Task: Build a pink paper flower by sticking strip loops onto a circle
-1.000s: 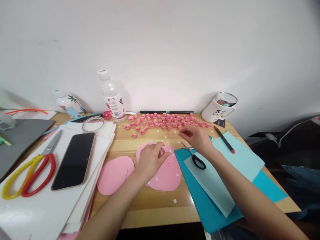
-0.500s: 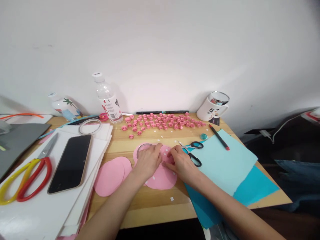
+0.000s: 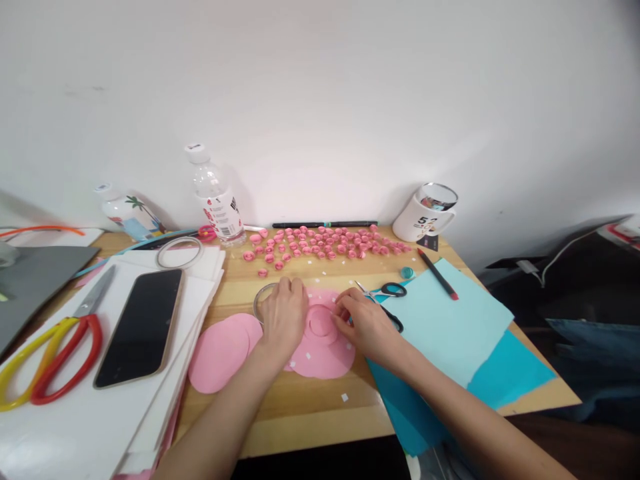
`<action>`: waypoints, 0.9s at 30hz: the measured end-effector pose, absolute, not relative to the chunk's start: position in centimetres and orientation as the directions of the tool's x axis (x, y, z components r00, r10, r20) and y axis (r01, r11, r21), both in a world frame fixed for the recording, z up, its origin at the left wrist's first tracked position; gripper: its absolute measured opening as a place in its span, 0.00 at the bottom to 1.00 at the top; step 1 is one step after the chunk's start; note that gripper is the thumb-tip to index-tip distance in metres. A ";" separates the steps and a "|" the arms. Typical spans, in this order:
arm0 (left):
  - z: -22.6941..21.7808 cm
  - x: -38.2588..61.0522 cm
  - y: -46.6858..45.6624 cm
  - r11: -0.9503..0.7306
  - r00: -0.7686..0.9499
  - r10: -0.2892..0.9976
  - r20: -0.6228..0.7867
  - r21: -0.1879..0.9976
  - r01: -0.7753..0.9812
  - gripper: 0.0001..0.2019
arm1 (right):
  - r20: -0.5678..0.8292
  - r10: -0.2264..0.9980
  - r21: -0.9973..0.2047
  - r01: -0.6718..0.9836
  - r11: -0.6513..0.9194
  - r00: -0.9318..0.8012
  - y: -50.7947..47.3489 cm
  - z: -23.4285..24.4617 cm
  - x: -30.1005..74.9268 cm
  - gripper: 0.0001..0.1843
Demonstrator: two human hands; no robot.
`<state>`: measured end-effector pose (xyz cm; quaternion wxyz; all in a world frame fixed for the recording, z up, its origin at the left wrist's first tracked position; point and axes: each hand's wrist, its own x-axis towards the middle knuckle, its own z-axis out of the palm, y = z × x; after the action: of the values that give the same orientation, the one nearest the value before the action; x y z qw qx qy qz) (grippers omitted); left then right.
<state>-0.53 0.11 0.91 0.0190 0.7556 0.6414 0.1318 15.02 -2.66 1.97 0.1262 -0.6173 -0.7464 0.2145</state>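
Observation:
My left hand (image 3: 284, 313) is closed, back up, over a thin roll of double-sided tape (image 3: 258, 303), whose ring shows at the hand's left side. The fingertips are hidden beneath the hand. Between my hands lies a pink paper spiral (image 3: 321, 325), resting on pink paper circles (image 3: 327, 365) dotted with small white bits. At the spiral's right edge, my right hand (image 3: 364, 323) has its fingers bent together; whatever they pinch is hidden. Small black-handled scissors (image 3: 393, 290) lie just beyond the right hand. More pink circles (image 3: 220, 357) are left of my left hand.
Many pink paper rolls (image 3: 330, 243) spread along the back, before a black pen (image 3: 325, 225). A bottle (image 3: 220, 200) and a mug (image 3: 425, 213) stand by the wall. Blue sheets (image 3: 450, 327) lie right; a phone (image 3: 143, 327) and yellow-red scissors (image 3: 65, 353) lie left.
My left hand has shifted left with the tape ring, uncovering the paper spiral. My right hand has stayed almost in place, at the spiral's right edge.

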 end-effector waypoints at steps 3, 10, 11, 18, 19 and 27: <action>0.7 -0.6 0.0 -0.336 0.265 0.934 0.242 0.335 0.880 0.15 | -0.075 0.974 -0.494 0.856 0.151 -0.215 -2.5 2.5 15.0 0.05; 0.1 -0.9 0.1 -0.414 0.387 0.910 0.149 0.391 0.822 0.04 | -0.052 0.957 -0.523 0.824 0.218 -0.286 -2.2 1.7 15.5 0.06; 0.0 -0.9 0.1 -0.410 0.387 0.911 0.140 0.393 0.823 0.04 | -0.052 0.954 -0.541 0.812 0.221 -0.294 -2.2 1.5 15.6 0.06; 0.1 -0.6 0.2 -0.401 0.392 0.914 0.105 0.381 0.833 0.08 | -0.092 0.959 -0.640 0.754 0.148 -0.267 -2.2 1.1 16.2 0.07; 0.2 -0.7 0.1 -0.403 0.395 0.913 0.103 0.381 0.832 0.09 | -0.102 0.960 -0.637 0.758 0.139 -0.262 -2.2 1.2 16.2 0.07; 0.7 -1.1 0.1 -0.402 0.426 0.904 0.037 0.414 0.816 0.11 | -0.122 0.950 -0.618 0.771 0.154 -0.287 -2.4 1.4 16.0 0.05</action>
<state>-1.06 0.08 0.71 0.1695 0.8273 0.5198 0.1288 16.04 -2.36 1.37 0.1500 -0.5780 -0.7445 0.2984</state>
